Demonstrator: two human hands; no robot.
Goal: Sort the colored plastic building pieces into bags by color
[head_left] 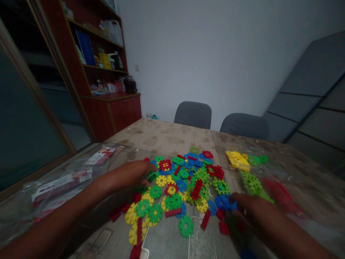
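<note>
Loosely heaped on the tabletop, the toy pieces lie between the two hands, with clear bags holding printed cards beside the left forearm. Beyond the right hand sit yellow pieces in thin plastic, a strip of green pieces and a bundle of red pieces. Two grey chairs stand at the far edge, and a reddish cabinet with crowded shelves rises at the left. Many toy pieces are flat plastic discs with notched rims and a hole in the middle; others are square lattices, ridged red bars and small red blocks. Brown and beige patches pattern the tabletop. The left hand reaches to the heap's left edge, its fingers partly hidden; the right fingers curl loosely beside some blue pieces, blurred. I cannot tell how far either set is open, or whether it grips anything.
</note>
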